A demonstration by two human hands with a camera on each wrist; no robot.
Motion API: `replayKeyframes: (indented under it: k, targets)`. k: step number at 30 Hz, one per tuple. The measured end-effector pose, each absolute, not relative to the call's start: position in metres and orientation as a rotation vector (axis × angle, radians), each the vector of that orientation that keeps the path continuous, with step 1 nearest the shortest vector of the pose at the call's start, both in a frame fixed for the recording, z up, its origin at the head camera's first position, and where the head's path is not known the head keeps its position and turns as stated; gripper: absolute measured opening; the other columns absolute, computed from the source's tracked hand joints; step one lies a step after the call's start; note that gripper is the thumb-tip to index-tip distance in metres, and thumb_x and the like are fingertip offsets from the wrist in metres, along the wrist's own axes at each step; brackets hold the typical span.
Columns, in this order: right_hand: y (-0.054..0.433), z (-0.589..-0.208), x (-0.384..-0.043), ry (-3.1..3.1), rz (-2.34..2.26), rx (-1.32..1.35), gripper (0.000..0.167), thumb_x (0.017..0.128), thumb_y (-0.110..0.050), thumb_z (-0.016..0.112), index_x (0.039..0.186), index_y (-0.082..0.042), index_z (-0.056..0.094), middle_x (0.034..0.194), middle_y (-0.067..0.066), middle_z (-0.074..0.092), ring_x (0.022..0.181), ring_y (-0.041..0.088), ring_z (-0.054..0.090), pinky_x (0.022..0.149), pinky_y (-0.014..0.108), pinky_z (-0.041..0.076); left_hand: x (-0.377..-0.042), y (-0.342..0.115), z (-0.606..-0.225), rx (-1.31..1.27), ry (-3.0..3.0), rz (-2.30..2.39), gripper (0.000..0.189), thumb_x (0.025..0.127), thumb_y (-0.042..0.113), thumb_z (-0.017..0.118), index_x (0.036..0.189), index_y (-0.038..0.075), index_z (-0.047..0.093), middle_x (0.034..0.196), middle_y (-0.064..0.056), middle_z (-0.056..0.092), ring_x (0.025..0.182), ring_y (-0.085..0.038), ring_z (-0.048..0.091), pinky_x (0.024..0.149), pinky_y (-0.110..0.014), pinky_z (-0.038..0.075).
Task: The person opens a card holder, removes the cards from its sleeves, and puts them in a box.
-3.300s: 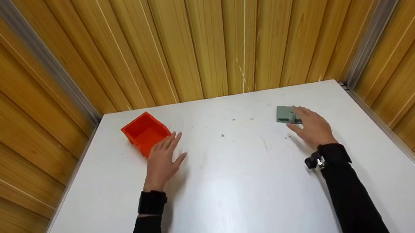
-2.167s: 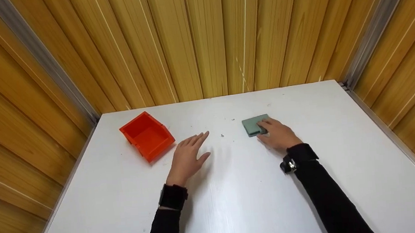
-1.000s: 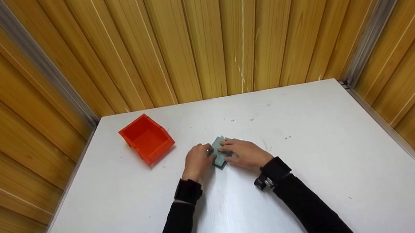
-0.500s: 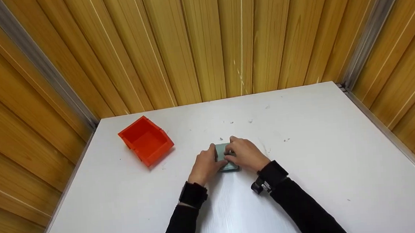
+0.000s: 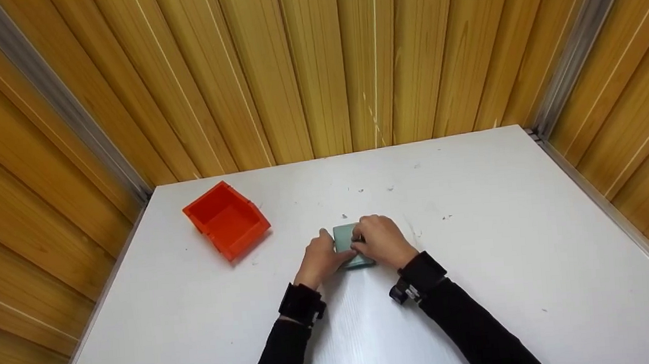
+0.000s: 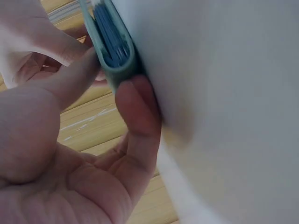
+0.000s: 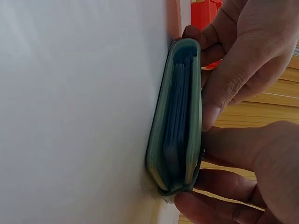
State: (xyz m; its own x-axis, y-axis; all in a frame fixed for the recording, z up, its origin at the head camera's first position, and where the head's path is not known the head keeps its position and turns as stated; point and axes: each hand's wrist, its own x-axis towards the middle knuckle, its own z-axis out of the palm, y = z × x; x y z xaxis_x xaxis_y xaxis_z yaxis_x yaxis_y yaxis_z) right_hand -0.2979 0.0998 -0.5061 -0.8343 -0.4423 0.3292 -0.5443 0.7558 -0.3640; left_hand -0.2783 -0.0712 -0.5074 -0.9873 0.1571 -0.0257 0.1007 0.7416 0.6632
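Observation:
A sage-green card holder (image 5: 344, 237) lies on the white table between both hands. Its bottom edge, in the right wrist view, shows blue-tinted card sleeves (image 7: 175, 116) stacked between the two covers. My left hand (image 5: 319, 259) grips the rounded spine side, thumb across the top cover and a fingertip (image 6: 135, 102) at the spine near the tabletop. At the opposite side my right hand (image 5: 384, 240) pinches the closure strap side, its thumb on the top cover and fingers curled at the edge. The fingers hide most of the strap.
An orange-red plastic bin (image 5: 247, 241) stands at the back left of the white table (image 5: 139, 315). Wood-patterned panels (image 5: 322, 62) rise behind the table and on both sides. Small dark marks dot the tabletop beyond the hands.
My right hand has brought the card holder from the back right to the middle. My left hand has come over from beside the bin and taken its spine side. The holder has been turned.

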Motion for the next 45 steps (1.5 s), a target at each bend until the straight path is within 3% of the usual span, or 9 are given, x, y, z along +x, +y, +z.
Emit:
replayKeyframes:
  k: [3,7,15,18,22,26,31,38,45]
  targets:
    - [0.099,-0.507,-0.295,-2.707,0.683,0.758,0.006,0.080,-0.010,0.087,0.084,-0.007,0.084,0.080,0.006,0.076,0.074,0.024,0.070,0.069,0.041,0.057,-0.280,-0.074,-0.510,0.234,2.797,1.133,0.057,0.089,0.032,0.082,0.116,-0.011,0.058,0.092,-0.011,0.063,0.078,-0.020,0.051,0.066,-0.031,0.043]
    - [0.097,-0.506,-0.293,-2.684,0.684,0.753,0.005,0.081,-0.006,0.084,0.076,-0.008,0.083,0.073,0.003,0.076,0.067,0.020,0.069,0.065,0.038,0.056,-0.281,-0.077,-0.511,0.210,2.673,1.254,0.043,0.092,0.031,0.077,0.110,-0.003,0.058,0.089,-0.003,0.053,0.078,-0.018,0.047,0.066,-0.027,0.038]
    - [0.103,-0.494,-0.294,-2.794,0.750,0.584,0.022,0.082,-0.001,0.074,0.061,-0.005,0.071,0.056,-0.002,0.060,0.055,0.010,0.045,0.051,0.025,0.035,-0.284,-0.060,-0.506,0.169,2.557,1.496,0.029,0.098,0.028,0.067,0.109,0.003,0.056,0.107,-0.013,0.067,0.085,-0.017,0.061,0.066,-0.025,0.048]
    - [0.106,-0.491,-0.296,-2.825,0.783,0.509,0.025,0.082,-0.001,0.072,0.058,-0.005,0.067,0.055,-0.002,0.057,0.055,0.013,0.045,0.051,0.027,0.037,-0.285,-0.049,-0.504,0.197,2.641,1.519,0.026,0.096,0.025,0.069,0.104,0.004,0.056,0.109,-0.018,0.072,0.086,-0.020,0.067,0.065,-0.027,0.053]
    - [0.109,-0.492,-0.296,-2.831,0.796,0.428,0.019,0.081,-0.002,0.074,0.062,-0.004,0.072,0.060,0.004,0.067,0.059,0.017,0.055,0.057,0.034,0.050,-0.284,-0.038,-0.503,0.184,2.718,1.529,0.022,0.093,0.020,0.071,0.099,0.006,0.055,0.110,-0.021,0.074,0.094,-0.024,0.072,0.070,-0.032,0.059]
    - [0.112,-0.493,-0.297,-2.831,0.813,0.397,0.013,0.079,-0.003,0.077,0.066,-0.002,0.077,0.065,0.008,0.072,0.061,0.020,0.060,0.061,0.038,0.055,-0.284,-0.034,-0.502,0.152,2.726,1.544,0.021,0.091,0.018,0.072,0.098,0.007,0.055,0.113,-0.022,0.074,0.099,-0.027,0.073,0.072,-0.034,0.061]
    - [0.115,-0.493,-0.298,-2.824,0.862,0.406,0.012,0.080,-0.004,0.076,0.068,-0.002,0.079,0.065,0.007,0.073,0.061,0.018,0.059,0.060,0.035,0.053,-0.284,-0.034,-0.502,0.157,2.732,1.548,0.021,0.090,0.015,0.071,0.095,0.006,0.053,0.113,-0.023,0.073,0.098,-0.028,0.074,0.070,-0.033,0.061]
    - [0.117,-0.496,-0.297,-2.827,0.944,0.373,0.016,0.083,-0.006,0.075,0.067,-0.003,0.078,0.063,0.004,0.072,0.060,0.017,0.057,0.059,0.031,0.049,-0.283,-0.034,-0.502,0.174,2.744,1.525,0.025,0.091,0.016,0.071,0.108,0.003,0.059,0.116,-0.026,0.072,0.101,-0.031,0.074,0.071,-0.034,0.063]
    - [0.118,-0.498,-0.296,-2.785,0.902,0.411,0.031,0.082,-0.004,0.075,0.053,-0.005,0.066,0.049,-0.005,0.052,0.053,0.013,0.044,0.053,0.026,0.036,-0.284,-0.035,-0.501,0.247,2.812,1.451,0.020,0.090,0.015,0.071,0.099,0.004,0.056,0.108,-0.023,0.074,0.097,-0.028,0.074,0.071,-0.035,0.061]
